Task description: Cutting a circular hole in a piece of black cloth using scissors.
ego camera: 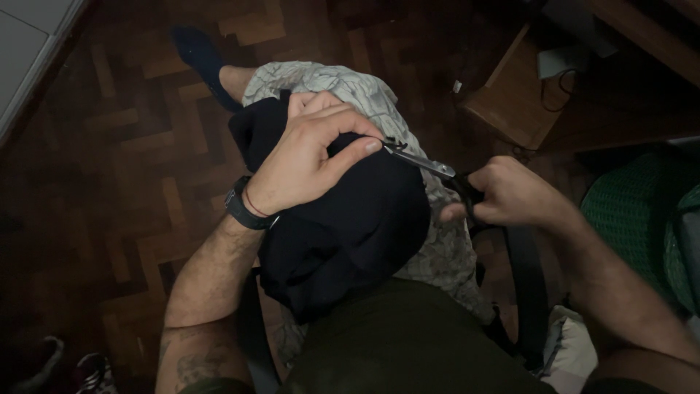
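Parquet floor (109, 146) of dark wood fills the left of the frame, a low wooden stool (514, 98) sits upper right, a green woven seat (634, 211) at the right edge. Centre frame, the left hand (306, 157) pinches dark navy cloth (350, 219) over the patterned lap; the right hand (510, 195) grips steel scissors (426, 164), blade tips at the pinched fold. Dim light hides the cloth's edges

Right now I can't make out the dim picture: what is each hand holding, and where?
The left hand pinches the dark cloth at its top edge; the right hand grips the scissors by the handles.
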